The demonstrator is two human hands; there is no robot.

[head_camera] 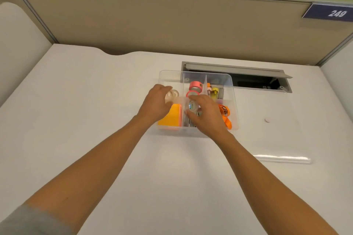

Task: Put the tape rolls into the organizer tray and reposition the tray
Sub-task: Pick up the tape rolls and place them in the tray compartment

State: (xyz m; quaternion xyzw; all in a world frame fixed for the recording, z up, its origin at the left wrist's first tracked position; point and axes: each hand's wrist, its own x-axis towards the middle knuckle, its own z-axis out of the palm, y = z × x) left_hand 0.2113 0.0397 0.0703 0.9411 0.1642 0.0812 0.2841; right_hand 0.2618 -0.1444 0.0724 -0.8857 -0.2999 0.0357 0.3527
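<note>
I have both hands over the clear plastic organizer tray (235, 108), which sits on the white surface (95, 101) just in front of the open grey cable hatch (236, 71). My left hand (155, 105) is curled round a clear tape roll (172, 95) above the tray's back-left compartment. My right hand (208, 114) pinches a second clear tape roll (191, 108) between thumb and fingers over the narrow middle slot at the front. I cannot tell whether either roll touches the tray floor yet.

To do this well, I would lower each roll until the floor carries it and only then loosen the fingers. I would also keep the rolls off the thin dividers. The tray looks light, so I judge that a drop or a sideways nudge could make it skid. Setting down one roll at a time would let the other hand steady a wall.

Two pink tape rolls (194, 87) stand on edge in the back middle compartment. Right of them are small yellow and orange pieces (214, 91) (too small for me to name). A block of orange sticky notes (170, 119) fills the front left and a coiled orange strap (225, 115) lies at the front right. Dark items under my right hand are mostly hidden.
</note>
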